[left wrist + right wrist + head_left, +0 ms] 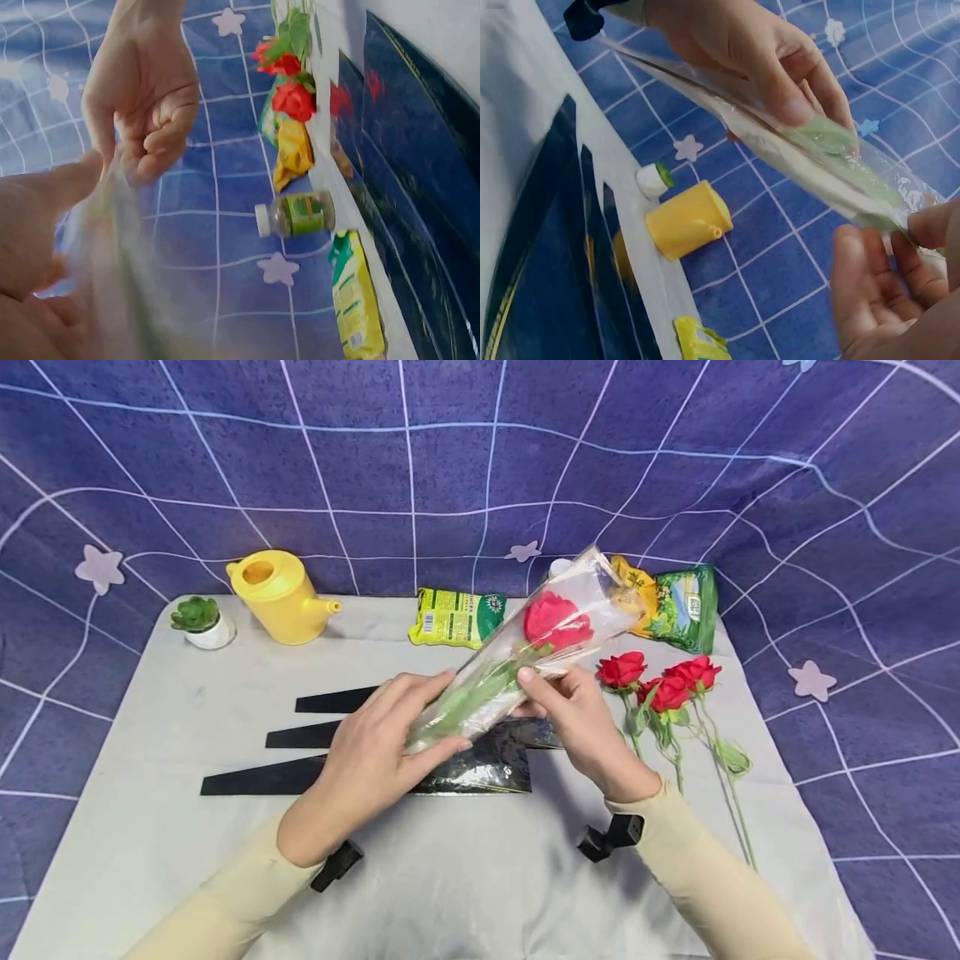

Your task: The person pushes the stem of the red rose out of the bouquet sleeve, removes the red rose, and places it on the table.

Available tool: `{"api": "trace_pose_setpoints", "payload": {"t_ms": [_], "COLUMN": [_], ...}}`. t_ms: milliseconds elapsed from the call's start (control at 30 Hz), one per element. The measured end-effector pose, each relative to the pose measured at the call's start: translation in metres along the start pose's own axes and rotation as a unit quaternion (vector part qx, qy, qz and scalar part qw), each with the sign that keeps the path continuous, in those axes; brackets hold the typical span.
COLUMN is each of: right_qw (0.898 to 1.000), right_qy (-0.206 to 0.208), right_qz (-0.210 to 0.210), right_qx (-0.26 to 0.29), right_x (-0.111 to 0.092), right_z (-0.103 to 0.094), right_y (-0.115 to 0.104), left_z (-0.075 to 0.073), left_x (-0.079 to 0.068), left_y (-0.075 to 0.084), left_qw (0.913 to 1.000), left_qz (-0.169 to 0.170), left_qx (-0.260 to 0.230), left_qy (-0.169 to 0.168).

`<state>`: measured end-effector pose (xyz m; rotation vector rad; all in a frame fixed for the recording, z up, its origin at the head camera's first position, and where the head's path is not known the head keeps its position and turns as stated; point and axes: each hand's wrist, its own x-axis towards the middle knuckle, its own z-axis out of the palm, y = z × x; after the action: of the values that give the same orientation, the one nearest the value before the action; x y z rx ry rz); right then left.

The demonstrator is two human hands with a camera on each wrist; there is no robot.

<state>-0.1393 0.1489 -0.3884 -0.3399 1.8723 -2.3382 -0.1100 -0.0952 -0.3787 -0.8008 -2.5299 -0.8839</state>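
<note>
A single red rose (555,620) with a green stem lies inside a clear plastic flower sleeve (487,681), held slanting up to the right above the table. My left hand (378,739) grips the narrow lower end, thumb below and fingers along the upper side. Near the bloom, my right hand (581,727) pinches the sleeve's lower edge between thumb and fingers. The right wrist view shows the clear film (817,176) running between both hands, with the stem's green through it. Beneath lie several flat black tapered sleeves (262,777), partly hidden by the left hand and the wrapped rose.
Three loose red roses (667,692) lie on the right. Along the back stand a potted succulent (206,625), a yellow watering can (281,602), a yellow-green packet (453,617), a white-capped bottle (300,214) and a green bag (686,608) beside a yellow one (637,589).
</note>
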Motion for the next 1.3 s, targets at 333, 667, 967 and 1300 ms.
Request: {"api": "trace_pose_setpoints", "payload": {"t_ms": [333, 667, 967, 1300], "right_qw": [0.985, 0.973, 0.96, 0.975], "right_qy": [0.055, 0.098, 0.153, 0.146], "right_qz": [-0.103, -0.127, -0.166, -0.09], "right_qx": [0.131, 0.165, 0.165, 0.143], "right_x": [0.005, 0.008, 0.008, -0.001], "right_z": [-0.004, -0.004, -0.004, 0.005], "right_y": [-0.005, -0.009, -0.005, 0.005], "left_z": [0.0, 0.001, -0.002, -0.001], "left_x": [-0.007, -0.008, -0.007, -0.004], "left_y": [-0.02, -0.017, -0.013, -0.002], "left_qw": [0.9405, 0.9344, 0.9253, 0.924], "left_qz": [-0.152, -0.146, -0.166, -0.19], "left_qx": [-0.225, -0.235, -0.263, -0.28], "left_qy": [-0.204, -0.225, -0.217, -0.177]}}
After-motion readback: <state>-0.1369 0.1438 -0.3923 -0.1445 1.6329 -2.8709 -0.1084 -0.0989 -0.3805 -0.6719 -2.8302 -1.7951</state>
